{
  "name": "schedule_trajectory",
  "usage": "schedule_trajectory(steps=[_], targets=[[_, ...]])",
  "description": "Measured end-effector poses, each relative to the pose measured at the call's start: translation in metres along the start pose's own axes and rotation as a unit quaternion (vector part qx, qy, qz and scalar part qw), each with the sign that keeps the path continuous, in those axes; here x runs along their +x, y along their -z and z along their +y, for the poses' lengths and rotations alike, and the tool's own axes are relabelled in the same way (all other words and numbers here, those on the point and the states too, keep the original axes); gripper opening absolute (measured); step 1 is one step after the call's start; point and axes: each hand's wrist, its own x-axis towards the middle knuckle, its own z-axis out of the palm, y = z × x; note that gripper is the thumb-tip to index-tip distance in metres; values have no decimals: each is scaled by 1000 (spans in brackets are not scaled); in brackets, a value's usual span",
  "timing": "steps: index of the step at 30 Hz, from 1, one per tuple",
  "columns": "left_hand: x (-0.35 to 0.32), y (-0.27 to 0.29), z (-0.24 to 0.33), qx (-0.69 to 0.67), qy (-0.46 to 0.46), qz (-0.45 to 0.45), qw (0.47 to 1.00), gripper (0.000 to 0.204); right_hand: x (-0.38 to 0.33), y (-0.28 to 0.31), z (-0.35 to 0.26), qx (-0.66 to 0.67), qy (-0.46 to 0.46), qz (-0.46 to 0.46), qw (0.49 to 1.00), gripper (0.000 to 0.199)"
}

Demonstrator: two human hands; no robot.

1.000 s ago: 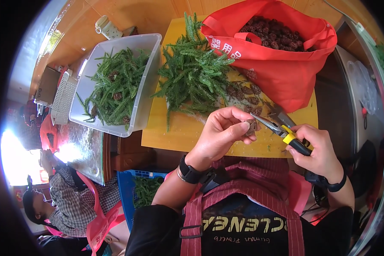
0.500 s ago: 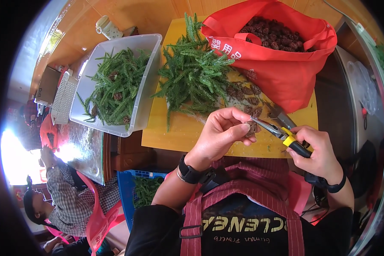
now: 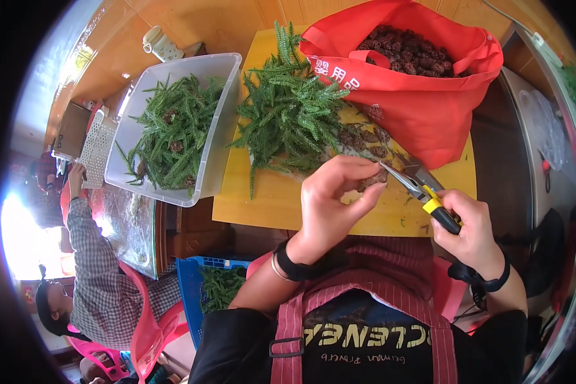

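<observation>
**Pliers meet a small brown piece over the yellow board**

Over the near edge of the yellow board [image 3: 269,198], in the head view, the left hand [image 3: 329,205] is curled, its fingertips [image 3: 365,168] pressed together in a pinch on a small dark brown root piece [image 3: 372,182]. Held up off the board like this, the piece sits right where the tips of the needle-nose pliers [image 3: 416,185] can reach it. The right hand [image 3: 470,230] is wrapped tight around the yellow-and-black handles, the metal nose pointing left at the pinched piece; whether the tips bite it I cannot tell.

Behind the hands lies a heap of green feathery sprigs [image 3: 288,118] on the board, with a scatter of brown clumps [image 3: 365,137] beside it. A red cloth bag [image 3: 429,96], full of the same brown clumps, stands at the far right and crowds the pliers' side. A clear plastic tub [image 3: 221,128] holding more sprigs stands left of the board. Lower left, another person in a checked shirt [image 3: 99,281] sits on a pink chair, beside a blue crate [image 3: 189,288] of greens.
</observation>
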Motion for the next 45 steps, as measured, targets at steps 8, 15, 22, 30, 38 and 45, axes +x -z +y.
schedule_trajectory(steps=[8,15,22,30,38,45], targets=[[10,10,2,-366,268,-90,887,29,2,-3,4,-31,73,41,996,16],[3,1,-3,15,2,4,1000,27,1,-2,2,-7,-14,-8,1000,15],[9,10,0,-356,267,-45,895,27,3,1,3,-24,16,10,1000,14],[9,0,0,50,-81,25,995,23,4,3,0,-30,7,5,1000,14],[10,-2,-8,224,-243,42,943,25,5,2,-1,-14,-29,-17,999,17],[1,2,-29,-159,113,43,980,14,-2,10,39,-20,-100,-16,995,19]])
